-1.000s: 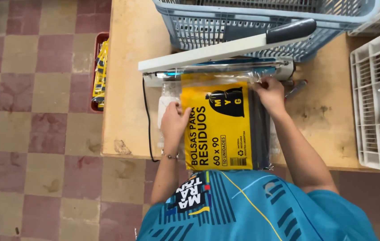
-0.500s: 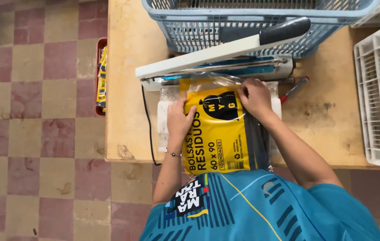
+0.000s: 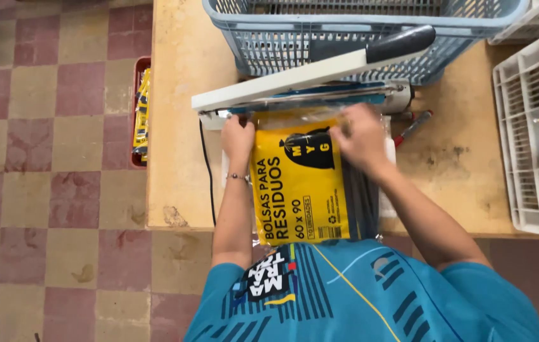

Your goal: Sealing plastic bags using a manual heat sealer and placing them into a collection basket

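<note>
A clear plastic packet point(image 3: 298, 190) with a yellow and black label and dark folded bags inside lies on the wooden table point(image 3: 181, 126). Its top edge sits under the raised arm of a white heat sealer point(image 3: 294, 77) with a black handle. My left hand point(image 3: 239, 136) grips the packet's upper left corner beside the sealer's bar. My right hand point(image 3: 358, 136), blurred, lies on the packet's upper right part and holds it down.
A blue plastic basket point(image 3: 358, 31) stands right behind the sealer. A white crate point(image 3: 535, 145) fills the table's right side, and a red pen point(image 3: 412, 126) lies by the sealer. A black cord point(image 3: 206, 164) runs down the table. On the floor stands a red tray point(image 3: 139, 114) of yellow packets.
The packet has slid up toward the sealer's bar. My left hand went from the label to the upper left corner. My right hand shifted left across the packet's top.
</note>
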